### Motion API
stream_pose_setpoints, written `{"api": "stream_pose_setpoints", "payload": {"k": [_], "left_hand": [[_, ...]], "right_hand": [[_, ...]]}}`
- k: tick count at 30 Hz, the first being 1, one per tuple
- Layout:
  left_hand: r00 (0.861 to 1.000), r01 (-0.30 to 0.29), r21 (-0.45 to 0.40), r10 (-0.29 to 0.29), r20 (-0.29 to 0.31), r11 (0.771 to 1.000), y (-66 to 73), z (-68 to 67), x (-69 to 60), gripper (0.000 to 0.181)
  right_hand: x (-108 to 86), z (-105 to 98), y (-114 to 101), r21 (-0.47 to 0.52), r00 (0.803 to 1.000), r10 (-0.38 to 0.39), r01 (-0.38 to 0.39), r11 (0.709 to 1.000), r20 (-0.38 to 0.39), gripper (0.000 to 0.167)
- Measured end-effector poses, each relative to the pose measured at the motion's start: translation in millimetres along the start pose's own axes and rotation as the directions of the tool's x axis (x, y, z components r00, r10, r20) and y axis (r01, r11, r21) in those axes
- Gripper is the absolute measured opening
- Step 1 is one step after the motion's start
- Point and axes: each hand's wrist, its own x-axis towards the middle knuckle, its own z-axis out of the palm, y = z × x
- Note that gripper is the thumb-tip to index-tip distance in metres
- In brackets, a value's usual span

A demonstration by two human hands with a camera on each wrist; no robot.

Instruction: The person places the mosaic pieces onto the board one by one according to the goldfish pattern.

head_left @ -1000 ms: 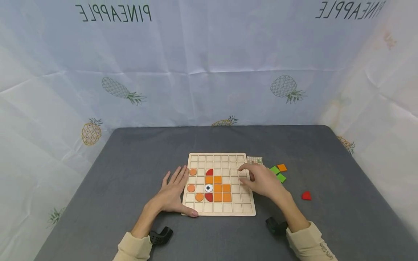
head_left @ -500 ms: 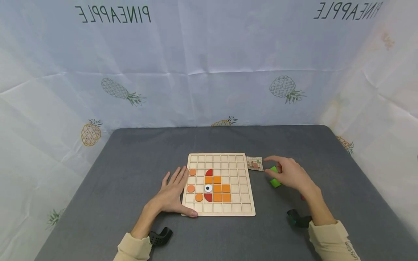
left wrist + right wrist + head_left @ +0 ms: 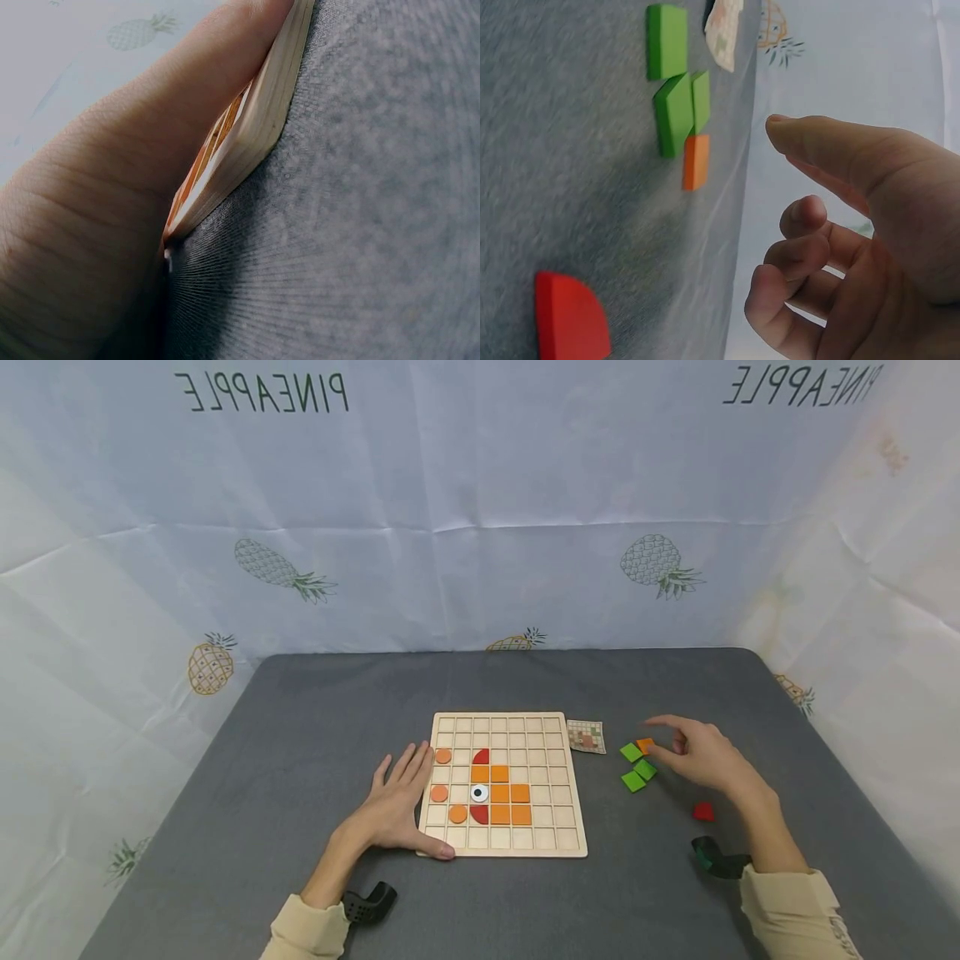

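Observation:
My left hand [image 3: 397, 806] rests flat against the left edge of a wooden grid board [image 3: 546, 839], its thumb along the near corner. In the left wrist view, the thumb side lies over the board's rim [image 3: 259, 120]. On the board sit orange squares [image 3: 510, 814], orange discs [image 3: 443, 756], red quarter-circles [image 3: 481, 756] and a white eye disc [image 3: 479, 792]. My right hand [image 3: 703, 760] hovers by a loose orange square [image 3: 696, 163], thumb and index finger apart, holding nothing. Beside that square lie three green squares [image 3: 633, 782].
A small printed card [image 3: 587, 737] lies at the board's right edge. A loose red quarter-circle [image 3: 703, 812] is on the grey tabletop [image 3: 337, 710], near my right wrist. A pineapple-print cloth [image 3: 480, 485] hangs behind the table.
My right hand has moved right, from above the board's right side past the card to the loose squares. The left hand and the pieces on the board have stayed in place.

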Motion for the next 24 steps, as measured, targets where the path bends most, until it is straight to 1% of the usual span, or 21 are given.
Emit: {"api": "stream_pose_setpoints", "payload": {"k": [9, 14, 20, 24], "left_hand": [[1.0, 0.004, -0.009, -0.003, 0.005, 1.0, 0.6, 0.0, 0.3, 0.149], [1.0, 0.004, -0.008, -0.004, 0.003, 1.0, 1.0, -0.7, 0.2, 0.149], [1.0, 0.012, -0.01, -0.012, 0.002, 1.0, 1.5, 0.0, 0.4, 0.15], [1.0, 0.015, -0.005, -0.015, 0.002, 1.0, 1.6, 0.2, 0.7, 0.15]], "right_hand": [[-0.3, 5, 13, -0.005, 0.999, 0.03, -0.03, 1.0, 0.043, 0.049], [3.7, 11, 17, -0.007, 0.997, 0.05, -0.05, 0.999, 0.064, 0.05], [9.4, 19, 22, 0.004, 0.991, 0.067, -0.068, 0.998, 0.118, 0.049], [10.7, 21, 21, 0.003, 0.99, 0.071, -0.072, 0.997, 0.125, 0.046]]}}
